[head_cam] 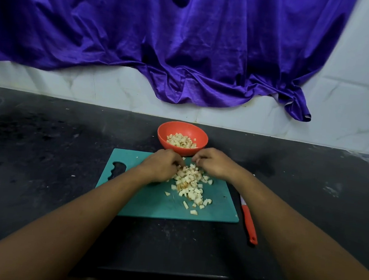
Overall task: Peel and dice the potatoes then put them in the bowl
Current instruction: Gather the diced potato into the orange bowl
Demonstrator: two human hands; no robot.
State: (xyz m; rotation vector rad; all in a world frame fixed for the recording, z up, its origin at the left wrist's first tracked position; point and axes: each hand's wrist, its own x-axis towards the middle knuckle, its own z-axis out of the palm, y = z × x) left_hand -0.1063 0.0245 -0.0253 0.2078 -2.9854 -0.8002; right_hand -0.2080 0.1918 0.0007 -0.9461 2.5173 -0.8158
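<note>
A pile of diced potato (pixel 191 186) lies on the teal cutting board (pixel 151 201). Behind the board stands an orange bowl (pixel 183 128) with more potato dice (pixel 181 141) in it. My left hand (pixel 161 166) rests at the pile's left side, its fingers curled into the dice. My right hand (pixel 213 163) sits at the pile's far right, fingers curled down onto the dice. Both hands cup the far end of the pile, just in front of the bowl. How many pieces each hand holds is hidden.
A knife with an orange handle (pixel 248 222) lies on the dark counter (pixel 43 161) just right of the board. A purple cloth (pixel 165 37) hangs over the white tiled wall behind. The counter's front edge runs below my forearms.
</note>
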